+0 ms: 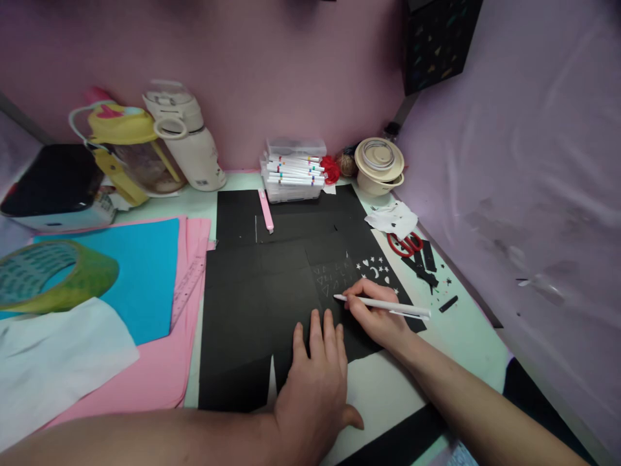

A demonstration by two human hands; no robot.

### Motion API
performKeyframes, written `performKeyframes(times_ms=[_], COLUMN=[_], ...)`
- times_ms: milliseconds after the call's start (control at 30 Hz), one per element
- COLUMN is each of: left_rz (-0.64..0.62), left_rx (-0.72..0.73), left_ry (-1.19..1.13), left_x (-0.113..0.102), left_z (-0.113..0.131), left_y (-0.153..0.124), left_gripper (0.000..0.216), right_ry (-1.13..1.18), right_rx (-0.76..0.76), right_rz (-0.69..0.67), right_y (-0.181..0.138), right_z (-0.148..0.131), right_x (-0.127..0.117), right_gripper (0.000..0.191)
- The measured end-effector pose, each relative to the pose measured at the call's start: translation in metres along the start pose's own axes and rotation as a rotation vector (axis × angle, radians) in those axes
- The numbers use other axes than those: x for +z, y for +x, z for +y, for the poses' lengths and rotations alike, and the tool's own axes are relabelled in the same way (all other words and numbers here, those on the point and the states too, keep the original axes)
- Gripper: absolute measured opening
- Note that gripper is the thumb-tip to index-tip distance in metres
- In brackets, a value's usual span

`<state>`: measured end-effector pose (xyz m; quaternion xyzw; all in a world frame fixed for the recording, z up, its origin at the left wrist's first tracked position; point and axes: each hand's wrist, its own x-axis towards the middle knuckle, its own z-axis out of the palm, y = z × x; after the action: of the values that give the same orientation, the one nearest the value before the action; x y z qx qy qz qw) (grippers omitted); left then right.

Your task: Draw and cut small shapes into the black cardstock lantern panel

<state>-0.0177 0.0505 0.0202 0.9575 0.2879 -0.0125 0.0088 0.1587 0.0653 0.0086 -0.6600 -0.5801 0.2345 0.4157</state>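
Note:
My right hand (376,314) is closed around a white pen (388,305), its tip touching a sheet of black paper (252,304). White marks, small triangles, stars, hearts and moons, show on the black paper just above the pen tip (371,268). My left hand (317,382) lies flat on the same black paper with its fingers stretched out, just left of the right hand.
Pink paper (160,362), a blue sheet (140,272), a ruler (187,288) and a green tape roll (53,275) lie left. A marker box (294,171), two bottles (187,139), a pink cutter (266,210), red scissors (407,244) and a bowl (379,165) sit behind.

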Motion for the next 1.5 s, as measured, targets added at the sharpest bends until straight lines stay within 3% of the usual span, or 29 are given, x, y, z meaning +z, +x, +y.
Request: performKeyframes(times_ms=[833,1167,1500], left_rz=[0.001,-0.001,-0.036], left_rx=[-0.001,-0.004,-0.005], left_ry=[0.027,0.012,-0.003], left_x=[-0.0004,0.0003,-0.0010], left_z=[0.0002,0.0013,0.0011], left_y=[-0.0005,-0.0003,0.0004], left_gripper=[0.109,0.110,0.110], right_ry=[-0.035,0.002,-0.037], right_rx=[-0.005,0.050,-0.042], right_rz=[-0.006,0.106,0.005], right_y=[0.0004,0.0005,-0.0015], right_z=[0.0009,0.0003,-0.0026], right_x=[-0.0010,-0.0057,-0.0013], right_gripper=[0.019,0.018,0.016])
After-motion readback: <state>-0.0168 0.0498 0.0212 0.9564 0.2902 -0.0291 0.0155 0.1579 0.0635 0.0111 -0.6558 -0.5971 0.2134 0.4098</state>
